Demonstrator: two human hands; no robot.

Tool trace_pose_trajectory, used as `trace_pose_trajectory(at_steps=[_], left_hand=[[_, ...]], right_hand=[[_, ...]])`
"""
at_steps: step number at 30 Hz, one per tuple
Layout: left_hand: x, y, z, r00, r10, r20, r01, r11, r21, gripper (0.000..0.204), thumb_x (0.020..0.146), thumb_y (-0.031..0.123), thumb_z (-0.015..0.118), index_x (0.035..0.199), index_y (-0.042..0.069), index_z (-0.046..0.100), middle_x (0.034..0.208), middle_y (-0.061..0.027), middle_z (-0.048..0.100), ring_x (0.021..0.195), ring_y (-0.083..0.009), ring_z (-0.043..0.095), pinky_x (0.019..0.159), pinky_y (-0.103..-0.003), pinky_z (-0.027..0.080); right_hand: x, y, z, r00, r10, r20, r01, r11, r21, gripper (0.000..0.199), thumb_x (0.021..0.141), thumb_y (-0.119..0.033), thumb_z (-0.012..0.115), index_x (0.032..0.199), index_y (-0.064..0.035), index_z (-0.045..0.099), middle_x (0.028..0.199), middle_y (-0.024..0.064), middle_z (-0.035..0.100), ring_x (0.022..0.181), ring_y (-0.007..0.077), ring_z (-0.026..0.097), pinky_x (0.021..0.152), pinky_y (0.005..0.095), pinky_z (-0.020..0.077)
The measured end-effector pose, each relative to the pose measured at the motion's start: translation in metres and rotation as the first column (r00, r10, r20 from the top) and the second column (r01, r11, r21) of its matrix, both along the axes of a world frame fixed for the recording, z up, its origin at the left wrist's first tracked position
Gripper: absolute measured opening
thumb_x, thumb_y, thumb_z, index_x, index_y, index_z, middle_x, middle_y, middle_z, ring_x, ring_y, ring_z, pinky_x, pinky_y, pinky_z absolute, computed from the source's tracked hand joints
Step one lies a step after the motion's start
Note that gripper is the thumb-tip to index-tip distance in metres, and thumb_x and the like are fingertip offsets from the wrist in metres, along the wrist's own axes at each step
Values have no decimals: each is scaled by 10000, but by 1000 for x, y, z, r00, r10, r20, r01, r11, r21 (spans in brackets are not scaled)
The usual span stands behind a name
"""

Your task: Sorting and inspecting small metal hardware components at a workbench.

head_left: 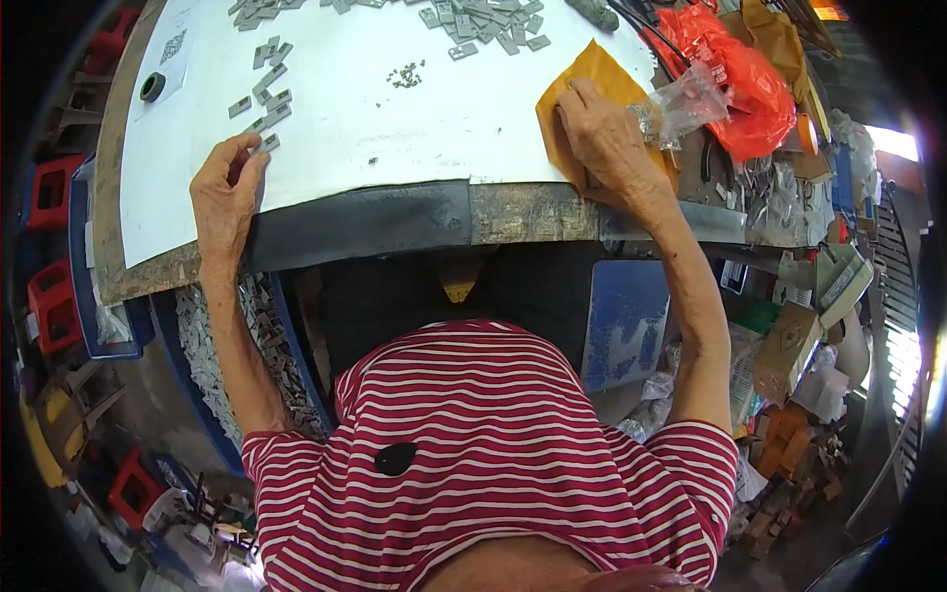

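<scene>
My left hand (pixel 227 189) is at the near left edge of the white-covered table, its thumb and fingers closed in a pinch at a small grey rectangular piece (pixel 269 143). Several like grey pieces (pixel 279 100) lie in a loose line leading away from it. On the right, my right hand (pixel 604 136) rests over an orange-yellow sheet (pixel 584 74) with its fingers curled down; what is between the fingertips is hidden. Tiny greenish bits (pixel 405 75) form a small heap on the white surface (pixel 434 133) between my hands.
Piles of grey pieces (pixel 483 22) lie at the far side. A black tape-like ring (pixel 152 87) sits far left. Beyond my right hand are a clear plastic bag (pixel 691 104) and a red bag (pixel 755 113). Below the table at left stands a blue bin (pixel 202 414) filled with grey pieces.
</scene>
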State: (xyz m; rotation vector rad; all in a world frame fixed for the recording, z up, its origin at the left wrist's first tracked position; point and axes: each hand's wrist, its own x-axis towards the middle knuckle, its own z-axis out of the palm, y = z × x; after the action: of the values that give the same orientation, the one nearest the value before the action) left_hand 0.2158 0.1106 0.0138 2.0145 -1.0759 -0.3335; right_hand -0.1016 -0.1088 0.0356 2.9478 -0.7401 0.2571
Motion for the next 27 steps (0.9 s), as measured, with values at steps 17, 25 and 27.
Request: trace_pose_trajectory(at_steps=[17, 25, 27], left_hand=[[-58, -32, 38, 968, -220, 121, 242, 944, -225, 127, 777, 6, 571, 900, -6, 599, 791, -110, 601, 695, -181, 587, 622, -251, 467], [-83, -133, 9, 854, -353, 383, 411, 908, -80, 151, 762, 55, 576, 897, -6, 601, 824, -144, 565, 719, -266, 580, 654, -332, 468], [-85, -149, -1, 801, -301, 518, 337, 941, 26, 160, 749, 116, 599, 869, 12, 615, 820, -144, 574, 741, -292, 576, 669, -380, 466]], right_hand=[[5, 5, -16, 965, -53, 256, 49, 999, 21, 69, 764, -42, 510, 798, -11, 460, 751, 160, 491, 629, 329, 554, 526, 397, 449], [-2, 20, -9, 825, -380, 418, 148, 859, 489, 86, 771, -70, 534, 772, 15, 520, 710, 140, 550, 610, 249, 553, 558, 331, 437], [-5, 17, -11, 784, -449, 429, 115, 784, 610, 102, 772, -82, 540, 770, 19, 532, 672, 102, 539, 597, 192, 526, 551, 303, 427]])
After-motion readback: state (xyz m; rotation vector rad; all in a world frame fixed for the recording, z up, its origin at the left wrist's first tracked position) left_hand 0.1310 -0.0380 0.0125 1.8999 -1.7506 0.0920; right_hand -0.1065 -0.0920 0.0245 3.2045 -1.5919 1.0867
